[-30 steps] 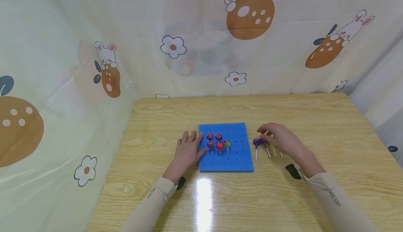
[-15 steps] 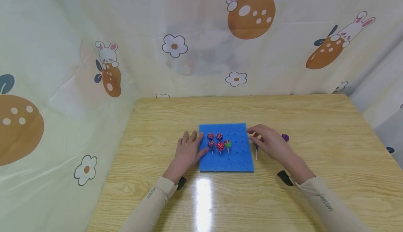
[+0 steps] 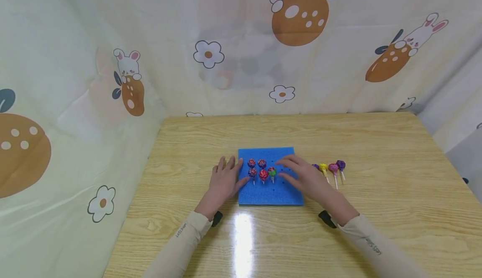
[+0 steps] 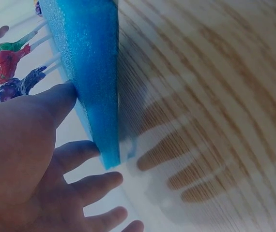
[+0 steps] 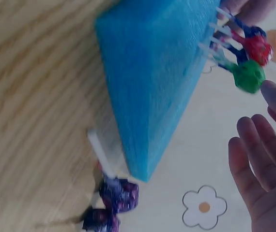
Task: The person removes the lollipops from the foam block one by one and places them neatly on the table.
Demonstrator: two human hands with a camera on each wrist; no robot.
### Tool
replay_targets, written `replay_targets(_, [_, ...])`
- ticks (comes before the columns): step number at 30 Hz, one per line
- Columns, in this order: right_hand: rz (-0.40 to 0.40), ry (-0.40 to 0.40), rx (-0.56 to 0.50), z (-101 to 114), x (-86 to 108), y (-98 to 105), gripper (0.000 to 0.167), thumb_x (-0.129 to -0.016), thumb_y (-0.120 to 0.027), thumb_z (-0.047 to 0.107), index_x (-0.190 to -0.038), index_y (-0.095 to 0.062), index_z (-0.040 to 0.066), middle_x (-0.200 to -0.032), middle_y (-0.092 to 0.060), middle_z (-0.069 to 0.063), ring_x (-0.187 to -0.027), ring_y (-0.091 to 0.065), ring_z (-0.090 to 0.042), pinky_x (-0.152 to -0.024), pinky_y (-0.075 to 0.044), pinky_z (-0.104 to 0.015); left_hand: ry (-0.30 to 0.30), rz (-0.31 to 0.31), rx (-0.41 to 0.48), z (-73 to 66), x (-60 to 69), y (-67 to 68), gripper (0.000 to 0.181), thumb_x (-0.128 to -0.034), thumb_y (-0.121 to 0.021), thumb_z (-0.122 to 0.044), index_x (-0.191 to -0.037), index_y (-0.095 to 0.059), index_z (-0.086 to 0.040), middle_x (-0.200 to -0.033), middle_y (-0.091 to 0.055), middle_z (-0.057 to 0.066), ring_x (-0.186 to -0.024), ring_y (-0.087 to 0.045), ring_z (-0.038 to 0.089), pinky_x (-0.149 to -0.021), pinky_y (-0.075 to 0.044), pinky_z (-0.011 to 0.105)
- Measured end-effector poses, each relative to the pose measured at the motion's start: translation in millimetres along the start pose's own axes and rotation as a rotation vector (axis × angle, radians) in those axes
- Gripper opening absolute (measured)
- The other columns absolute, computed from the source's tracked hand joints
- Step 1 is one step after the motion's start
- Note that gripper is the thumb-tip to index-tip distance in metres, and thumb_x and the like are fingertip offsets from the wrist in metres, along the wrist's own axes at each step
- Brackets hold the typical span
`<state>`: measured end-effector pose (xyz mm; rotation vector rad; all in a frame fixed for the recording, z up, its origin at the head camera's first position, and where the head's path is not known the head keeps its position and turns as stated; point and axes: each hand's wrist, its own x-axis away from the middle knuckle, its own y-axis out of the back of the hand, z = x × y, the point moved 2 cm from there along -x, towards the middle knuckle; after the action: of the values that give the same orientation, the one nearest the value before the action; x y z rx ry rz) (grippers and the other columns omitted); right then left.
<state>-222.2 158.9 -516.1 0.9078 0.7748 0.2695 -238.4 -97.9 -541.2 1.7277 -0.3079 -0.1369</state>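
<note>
A blue foam block lies on the table with several wrapped lollipops standing upright in it. My left hand rests at its left edge with spread fingers; the thumb touches the foam near a dark blue lollipop. Above the block's right part hovers my right hand, its thumb and fingers apart and holding nothing. In the right wrist view, its thumb tip is close to the green lollipop; whether they touch I cannot tell. A red lollipop stands beside the green one.
Right of the block, loose lollipops lie on the wooden table: a yellow one, a pink one, a purple one and others partly behind my right hand. Small holes dot the foam. A patterned curtain hangs behind.
My right hand has moved left from the loose lollipops to above the foam block, uncovering the yellow, pink and purple ones. My left hand has stayed in place.
</note>
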Motion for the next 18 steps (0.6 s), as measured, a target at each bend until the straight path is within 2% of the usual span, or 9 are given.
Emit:
replay_targets(6, [0.022,0.021,0.015,7,-4.6,-9,0.038,-0.086,-0.079,0.009,-0.122,-0.068,0.013,-0.119,-0.064,-0.005,-0.108,-0.066,-0.022,-0.084,-0.059,-0.040,-0.002,0.005,0.002,0.5,0.2,2.0,0.068,-0.0999,-0.051,-0.056,-0.157,-0.037,-0.022,-0.162,-0.036,0.013,-0.152,-0.023,0.040,-0.117,-0.031,0.058])
replay_targets(18, [0.024,-0.006,0.061,7,-6.7,-15,0.038,-0.086,-0.080,0.012,-0.122,-0.069,0.012,-0.120,-0.064,-0.006,-0.103,-0.069,-0.024,-0.079,-0.060,-0.040,-0.005,0.014,0.003,2.5,-1.6,3.4,0.068,-0.1000,-0.051,-0.056,-0.157,-0.037,-0.021,-0.162,-0.035,0.013,-0.152,-0.023,0.041,-0.117,-0.031,0.059])
